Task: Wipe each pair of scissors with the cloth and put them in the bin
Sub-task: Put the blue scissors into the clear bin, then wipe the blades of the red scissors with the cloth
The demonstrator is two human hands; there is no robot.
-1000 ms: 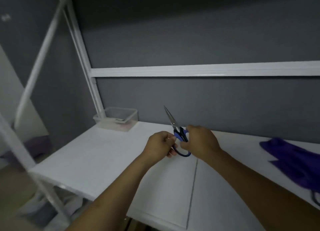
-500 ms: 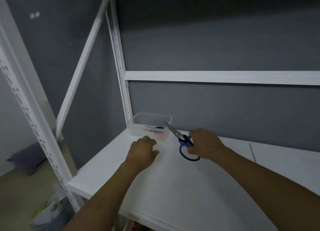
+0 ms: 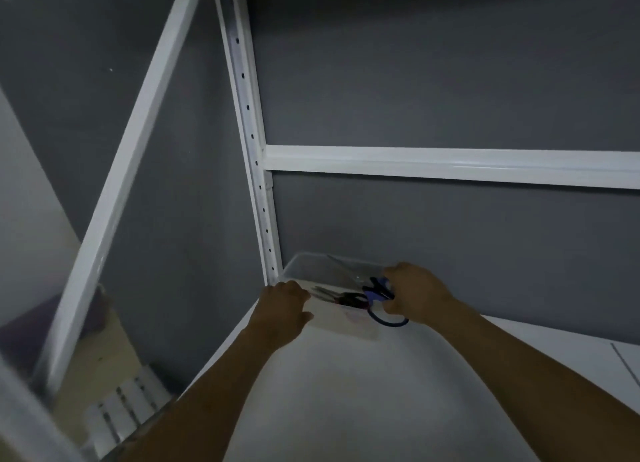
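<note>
A clear plastic bin [image 3: 311, 264] stands at the back left corner of the white shelf [image 3: 346, 392]. My right hand [image 3: 415, 292] grips the blue-handled scissors [image 3: 379, 286] by their handles over the bin's right end, blades pointing back left into the bin. Inside the bin lies another pair of scissors [image 3: 341, 297] with dark reddish handles. My left hand [image 3: 282, 305] holds the bin's near left corner, fingers curled at its rim. The cloth is out of view.
A white perforated upright [image 3: 258, 184] of the shelving rises just behind the bin, with a horizontal rail [image 3: 450, 167] and a diagonal brace [image 3: 128, 170]. A grey wall is behind. The floor at lower left holds pale items.
My right hand carried the blue scissors left and back from mid-shelf to the bin. My left hand let go of them and moved to the bin's near corner. The view swung left.
</note>
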